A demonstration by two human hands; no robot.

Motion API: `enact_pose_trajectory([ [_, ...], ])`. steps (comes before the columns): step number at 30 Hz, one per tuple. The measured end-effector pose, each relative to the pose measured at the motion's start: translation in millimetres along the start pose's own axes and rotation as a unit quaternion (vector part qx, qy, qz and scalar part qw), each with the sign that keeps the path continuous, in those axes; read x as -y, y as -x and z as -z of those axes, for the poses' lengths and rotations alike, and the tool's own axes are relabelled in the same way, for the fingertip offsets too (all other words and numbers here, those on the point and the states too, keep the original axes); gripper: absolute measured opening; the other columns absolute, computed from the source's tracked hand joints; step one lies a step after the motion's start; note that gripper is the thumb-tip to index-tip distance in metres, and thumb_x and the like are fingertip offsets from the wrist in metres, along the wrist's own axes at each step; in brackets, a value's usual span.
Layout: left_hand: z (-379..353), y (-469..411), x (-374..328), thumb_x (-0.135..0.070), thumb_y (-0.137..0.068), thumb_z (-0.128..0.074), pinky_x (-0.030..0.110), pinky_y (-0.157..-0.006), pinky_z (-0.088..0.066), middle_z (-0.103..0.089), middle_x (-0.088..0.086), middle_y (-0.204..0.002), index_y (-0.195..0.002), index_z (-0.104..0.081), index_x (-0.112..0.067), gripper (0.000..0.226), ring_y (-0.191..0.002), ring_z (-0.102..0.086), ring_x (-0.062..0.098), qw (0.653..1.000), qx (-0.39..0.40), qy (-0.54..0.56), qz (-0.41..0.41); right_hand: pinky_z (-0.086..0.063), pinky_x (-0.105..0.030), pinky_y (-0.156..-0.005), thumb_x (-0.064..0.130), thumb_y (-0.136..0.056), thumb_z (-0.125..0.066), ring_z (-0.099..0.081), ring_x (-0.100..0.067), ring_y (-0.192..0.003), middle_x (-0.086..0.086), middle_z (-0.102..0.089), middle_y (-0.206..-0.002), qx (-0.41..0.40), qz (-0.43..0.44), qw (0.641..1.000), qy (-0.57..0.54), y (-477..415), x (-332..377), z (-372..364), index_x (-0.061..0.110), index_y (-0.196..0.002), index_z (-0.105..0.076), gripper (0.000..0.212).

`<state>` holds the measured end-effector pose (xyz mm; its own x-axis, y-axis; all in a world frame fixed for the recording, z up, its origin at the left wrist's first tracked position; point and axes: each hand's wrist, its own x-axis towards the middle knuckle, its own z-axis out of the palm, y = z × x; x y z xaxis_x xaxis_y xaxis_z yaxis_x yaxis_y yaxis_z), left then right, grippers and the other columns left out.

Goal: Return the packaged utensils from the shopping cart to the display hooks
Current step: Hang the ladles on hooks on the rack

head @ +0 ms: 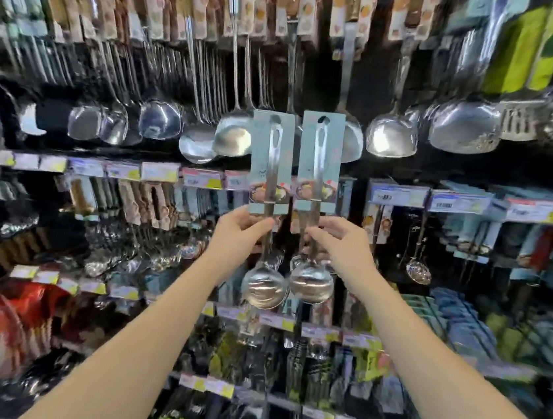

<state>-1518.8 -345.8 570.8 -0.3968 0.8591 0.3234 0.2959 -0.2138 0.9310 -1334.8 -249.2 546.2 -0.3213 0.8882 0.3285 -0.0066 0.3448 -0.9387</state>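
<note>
Fingers [261, 222] of my left hand [240, 231] clamp the left ladle [270, 174], those of my right hand [338, 242] the right ladle [318, 172], both held up at the rack [158, 171], neither hung yet.

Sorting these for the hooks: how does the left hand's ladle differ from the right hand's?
The left ladle sits slightly lower than the right ladle, card top and bowl alike. The left ladle is pinched from its left side by the left hand, the right ladle from its right side by the right hand. Both hang upright, bowls down, on matching teal cards.
</note>
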Motion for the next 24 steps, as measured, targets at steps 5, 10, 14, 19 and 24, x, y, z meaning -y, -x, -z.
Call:
enact_pose_trajectory([
  [5,6,-8,9,-0.027,-0.097,-0.071,0.044,-0.09,-0.061,-0.074,-0.003,-0.102,-0.1,-0.067,-0.03,0.006,-0.095,-0.07,0.015,0.998,0.049,0.021,0.014,-0.064,-0.049,-0.084,0.011,-0.1,-0.067,-0.077,-0.04,-0.09,-0.016,-0.078,-0.099,-0.043,-0.026,0.999,-0.02,17,-6,-1,0.009,-0.114,-0.07,0.015],
  [10,0,-5,21,-0.029,-0.095,-0.073,0.046,-0.09,-0.061,-0.077,-0.002,-0.099,-0.103,-0.07,-0.027,0.008,-0.1,-0.072,0.021,0.996,0.083,0.038,0.02,-0.063,-0.052,-0.082,0.008,-0.099,-0.067,-0.078,-0.04,-0.088,-0.014,-0.081,-0.091,-0.063,-0.05,0.997,-0.012,30,-21,5,0.003,-0.12,-0.068,0.022],
  [14,-10,-1,32,-0.026,-0.095,-0.074,0.036,-0.079,-0.061,-0.075,0.003,-0.099,-0.103,-0.067,-0.012,0.017,-0.099,-0.071,0.022,0.993,0.099,0.048,0.032,-0.059,-0.032,-0.061,0.011,-0.097,-0.071,-0.078,-0.035,-0.085,-0.009,-0.081,-0.089,-0.075,-0.073,0.994,-0.001,42,-38,11,0.007,-0.116,-0.071,0.019],
  [19,-18,2,42,-0.017,-0.097,-0.071,0.037,-0.082,-0.06,-0.073,0.003,-0.102,-0.09,-0.061,-0.032,0.019,-0.095,-0.068,0.016,0.989,0.116,0.084,0.045,-0.059,-0.04,-0.072,0.008,-0.099,-0.067,-0.076,-0.043,-0.09,-0.012,-0.081,-0.088,-0.072,-0.097,0.993,0.015,52,-65,20,0.016,-0.102,-0.073,0.01],
  [24,-23,1,51,-0.017,-0.096,-0.071,0.036,-0.081,-0.062,-0.074,0.007,-0.096,-0.102,-0.073,-0.027,0.012,-0.087,-0.07,0.013,0.986,0.135,0.09,0.044,-0.063,-0.037,-0.07,0.01,-0.1,-0.065,-0.079,-0.031,-0.083,-0.009,-0.08,-0.095,-0.036,-0.123,0.99,0.054,48,-92,24,0.011,-0.11,-0.07,0.011],
])
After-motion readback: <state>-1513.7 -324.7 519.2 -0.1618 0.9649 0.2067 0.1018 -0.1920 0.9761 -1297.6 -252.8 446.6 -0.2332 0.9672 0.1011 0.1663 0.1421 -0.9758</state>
